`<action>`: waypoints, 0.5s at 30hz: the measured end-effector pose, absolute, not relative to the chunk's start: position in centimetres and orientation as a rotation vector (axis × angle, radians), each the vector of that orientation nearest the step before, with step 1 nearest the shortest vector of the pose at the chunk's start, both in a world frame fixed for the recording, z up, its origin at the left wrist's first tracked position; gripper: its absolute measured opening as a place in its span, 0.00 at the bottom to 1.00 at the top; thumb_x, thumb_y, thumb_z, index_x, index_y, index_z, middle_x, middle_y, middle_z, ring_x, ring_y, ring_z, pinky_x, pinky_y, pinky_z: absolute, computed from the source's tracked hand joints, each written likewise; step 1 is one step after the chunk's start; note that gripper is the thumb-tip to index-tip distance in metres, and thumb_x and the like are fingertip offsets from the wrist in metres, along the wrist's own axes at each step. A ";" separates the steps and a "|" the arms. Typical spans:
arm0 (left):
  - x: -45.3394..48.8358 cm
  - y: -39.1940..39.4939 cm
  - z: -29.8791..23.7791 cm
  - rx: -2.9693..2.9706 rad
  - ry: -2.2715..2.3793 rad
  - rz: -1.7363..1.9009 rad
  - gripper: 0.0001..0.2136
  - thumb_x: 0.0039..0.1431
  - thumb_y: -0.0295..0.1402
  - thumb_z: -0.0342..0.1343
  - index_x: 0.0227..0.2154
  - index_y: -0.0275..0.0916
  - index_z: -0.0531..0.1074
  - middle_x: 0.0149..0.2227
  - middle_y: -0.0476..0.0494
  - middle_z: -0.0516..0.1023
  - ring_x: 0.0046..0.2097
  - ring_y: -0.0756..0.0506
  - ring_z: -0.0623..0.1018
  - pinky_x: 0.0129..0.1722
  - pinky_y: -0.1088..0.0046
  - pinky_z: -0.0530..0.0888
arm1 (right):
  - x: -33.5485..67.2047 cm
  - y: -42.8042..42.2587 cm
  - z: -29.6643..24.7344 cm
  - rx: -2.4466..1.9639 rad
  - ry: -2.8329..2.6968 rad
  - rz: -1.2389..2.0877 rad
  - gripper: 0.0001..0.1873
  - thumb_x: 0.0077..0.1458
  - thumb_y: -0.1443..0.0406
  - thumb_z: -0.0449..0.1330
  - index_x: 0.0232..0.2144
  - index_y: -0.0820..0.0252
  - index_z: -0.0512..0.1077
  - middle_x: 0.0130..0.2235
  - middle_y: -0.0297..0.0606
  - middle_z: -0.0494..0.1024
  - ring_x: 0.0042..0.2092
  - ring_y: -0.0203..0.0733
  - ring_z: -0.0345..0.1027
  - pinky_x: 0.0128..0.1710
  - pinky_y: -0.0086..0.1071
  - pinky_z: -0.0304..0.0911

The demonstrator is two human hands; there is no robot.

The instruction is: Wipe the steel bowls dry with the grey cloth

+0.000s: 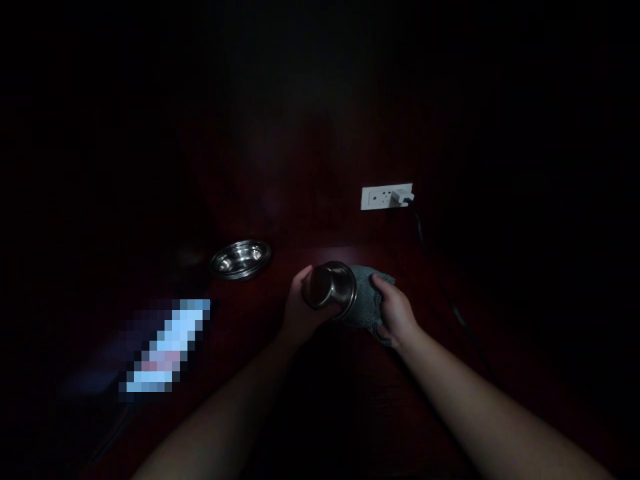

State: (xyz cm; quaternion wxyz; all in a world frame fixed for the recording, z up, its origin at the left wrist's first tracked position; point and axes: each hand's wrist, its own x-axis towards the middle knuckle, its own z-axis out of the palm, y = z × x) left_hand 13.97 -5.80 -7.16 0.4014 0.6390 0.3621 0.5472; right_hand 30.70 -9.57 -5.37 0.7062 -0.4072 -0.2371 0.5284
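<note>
My left hand [304, 310] grips a small shiny metal bowl [330, 288], tilted on its side with its base turned toward me and its rim to the right. A grey-green cloth [367, 297] lies against the rim side of the bowl. My right hand [399, 310] is closed on that cloth, thumb on top. How far the cloth reaches inside the bowl is hidden. Further left, on the dark red table [280, 300], stand nested metal bowls [241, 260], their openings upward.
A bright pixelated screen [167, 350] glows at the left, with a cable [113, 430] below it. On the back panel is a white wall socket [375, 198] with a plug [401, 197] in it. Its dark cord [457, 313] runs down the right side. The surroundings are very dark.
</note>
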 end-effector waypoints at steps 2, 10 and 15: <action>13.9 -5.7 -7.2 1.665 0.958 1.398 0.42 0.30 0.35 0.70 0.54 0.41 0.60 0.56 0.37 0.65 0.57 0.36 0.66 0.56 0.55 0.61 | 30.7 -9.9 -4.8 -0.852 -0.554 1.274 0.19 0.47 0.50 0.58 0.29 0.60 0.71 0.25 0.38 0.78 0.30 0.46 0.74 0.29 0.37 0.69; 13.9 -5.5 -7.2 1.774 1.069 1.475 0.43 0.29 0.37 0.70 0.54 0.41 0.60 0.56 0.37 0.63 0.57 0.35 0.65 0.57 0.55 0.60 | 31.4 -9.3 -5.3 -0.822 -0.746 1.356 0.18 0.45 0.50 0.59 0.27 0.59 0.72 0.27 0.39 0.79 0.35 0.46 0.74 0.35 0.36 0.69; 14.1 -5.9 -6.7 1.900 1.031 1.505 0.42 0.29 0.37 0.70 0.53 0.42 0.61 0.55 0.38 0.63 0.56 0.36 0.65 0.56 0.56 0.60 | 30.7 -8.9 -6.5 -0.833 -0.768 1.244 0.11 0.40 0.64 0.65 0.30 0.59 0.73 0.30 0.33 0.79 0.32 0.40 0.73 0.36 0.33 0.68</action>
